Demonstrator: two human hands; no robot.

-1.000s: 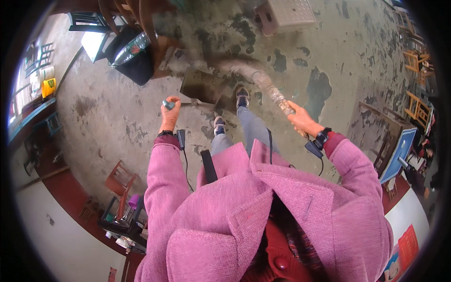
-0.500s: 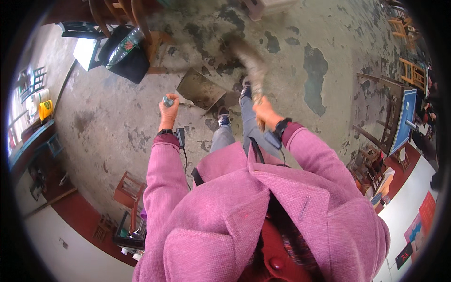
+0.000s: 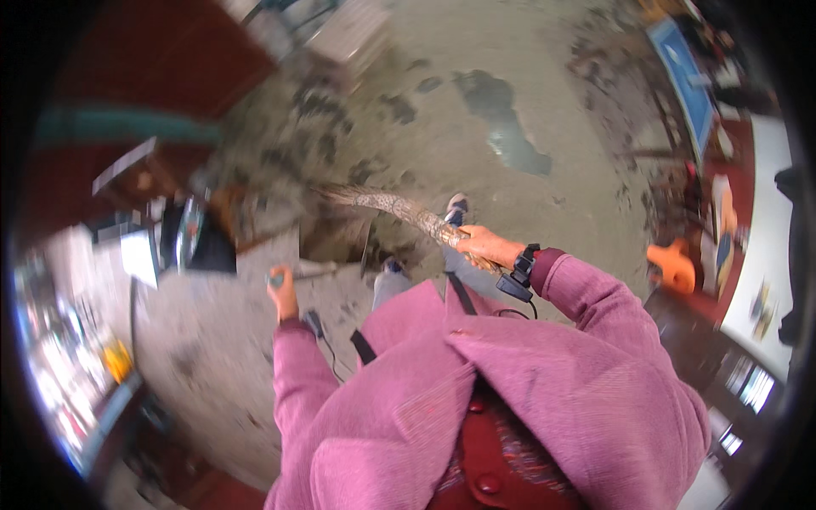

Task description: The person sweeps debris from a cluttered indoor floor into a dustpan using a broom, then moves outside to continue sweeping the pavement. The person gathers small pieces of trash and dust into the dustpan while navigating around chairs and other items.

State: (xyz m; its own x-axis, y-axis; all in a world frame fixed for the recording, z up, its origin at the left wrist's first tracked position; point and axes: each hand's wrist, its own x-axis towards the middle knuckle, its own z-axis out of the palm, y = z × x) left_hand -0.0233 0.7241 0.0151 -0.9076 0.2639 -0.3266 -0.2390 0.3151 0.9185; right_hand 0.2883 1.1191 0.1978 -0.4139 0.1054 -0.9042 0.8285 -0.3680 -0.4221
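In my right hand (image 3: 491, 246) is a bundled straw broom (image 3: 401, 209), gripped at its thick end. Its bristles reach left, spreading over the dustpan (image 3: 333, 240), though blur hides whether they touch it. My left hand (image 3: 284, 295) is closed round the end of the dustpan's handle. The dustpan lies low by the floor, just ahead of my left shoe. Both wrists wear dark bands with small grey devices on cords.
Left of the dustpan stands a chair with a black bag and a plastic bottle (image 3: 189, 234). A pale stool (image 3: 350, 32) is ahead. Patchy concrete floor (image 3: 425, 127) has a dark worn patch. An orange chair back (image 3: 671, 266) and a blue-topped table (image 3: 684, 76) are on the right.
My view has turned to the right, with blur. The broom has swung from pointing ahead to pointing left over the dustpan. Both hands keep their holds.
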